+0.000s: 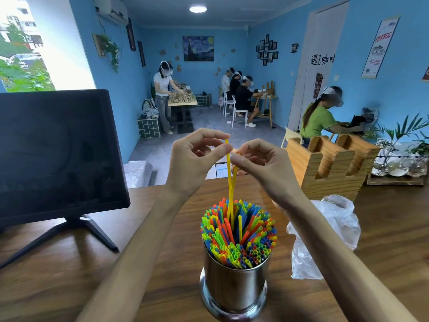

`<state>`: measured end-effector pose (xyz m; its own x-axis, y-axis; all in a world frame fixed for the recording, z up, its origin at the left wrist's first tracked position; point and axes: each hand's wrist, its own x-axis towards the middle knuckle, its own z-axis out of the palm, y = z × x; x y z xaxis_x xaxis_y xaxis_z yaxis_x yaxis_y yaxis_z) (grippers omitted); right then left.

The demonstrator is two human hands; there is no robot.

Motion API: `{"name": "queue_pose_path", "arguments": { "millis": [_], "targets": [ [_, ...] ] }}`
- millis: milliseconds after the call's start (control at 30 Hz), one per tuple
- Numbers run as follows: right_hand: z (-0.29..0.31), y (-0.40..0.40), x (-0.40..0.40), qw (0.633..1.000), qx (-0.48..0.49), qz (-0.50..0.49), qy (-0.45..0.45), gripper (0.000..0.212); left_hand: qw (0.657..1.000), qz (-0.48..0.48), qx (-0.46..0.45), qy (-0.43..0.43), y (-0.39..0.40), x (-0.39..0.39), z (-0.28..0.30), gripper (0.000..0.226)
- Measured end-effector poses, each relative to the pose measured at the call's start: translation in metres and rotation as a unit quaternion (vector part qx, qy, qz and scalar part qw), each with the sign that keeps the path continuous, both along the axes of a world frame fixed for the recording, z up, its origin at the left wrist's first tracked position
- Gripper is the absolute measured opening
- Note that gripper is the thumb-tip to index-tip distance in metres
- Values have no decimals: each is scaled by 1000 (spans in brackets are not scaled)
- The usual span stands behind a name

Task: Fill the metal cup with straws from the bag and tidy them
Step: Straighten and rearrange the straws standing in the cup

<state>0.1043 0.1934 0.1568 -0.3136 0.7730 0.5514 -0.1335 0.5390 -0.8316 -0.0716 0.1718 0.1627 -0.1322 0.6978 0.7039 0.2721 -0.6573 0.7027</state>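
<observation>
- Table point(162, 270) of brown wood spans the lower part of the view and carries everything near at hand.
- Monitor point(55, 147), dark and switched off, stands on a black tripod-like foot at the left of the table.
- Wooden holder point(329, 163) with 2 upright slots sits at the far right of the table, behind the bag.
- Plastic bag point(329, 231), clear and crumpled, lies on the table just right of the cup, below the right forearm.
- Metal cup point(234, 289), shiny and cylindrical on a wider base, stands upright on the table near its front edge, between the 2 forearms.
- Straws point(239, 233) in blue, green, yellow and orange pack the cup and fan outward above its rim.
- Left hand point(197, 159) is raised above the cup, its grip a pinch of thumb and forefinger on the top of a yellow straw point(229, 177).
- Right hand point(262, 163) is raised beside it, the 2 hands almost touching, its thumb and fingertips pinching the top of a second yellow straw point(234, 180).
- Both yellow straws hang down from the fingers, their lower ends standing among the straws at the middle of the cup.
</observation>
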Motion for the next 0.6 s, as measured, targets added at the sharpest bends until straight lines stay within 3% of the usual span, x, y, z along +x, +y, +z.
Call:
{"name": "queue_pose_path", "arguments": {
  "millis": [200,367,500,600],
  "targets": [
    [3,1,4,1000,-4,-14,11,15,1000,-6,-17,5,-3,-8,0,18],
    [20,13,26,985,8,-113,129,5,981,-48,-127,135,-4,-17,-11,14],
    [17,22,37,959,-95,-119,238,6,940,-102,-185,269,-7,-19,-22,23],
    [6,22,30,937,-183,-89,284,9,963,-118,-123,209,-7,-12,-22,38]
  ]
}}
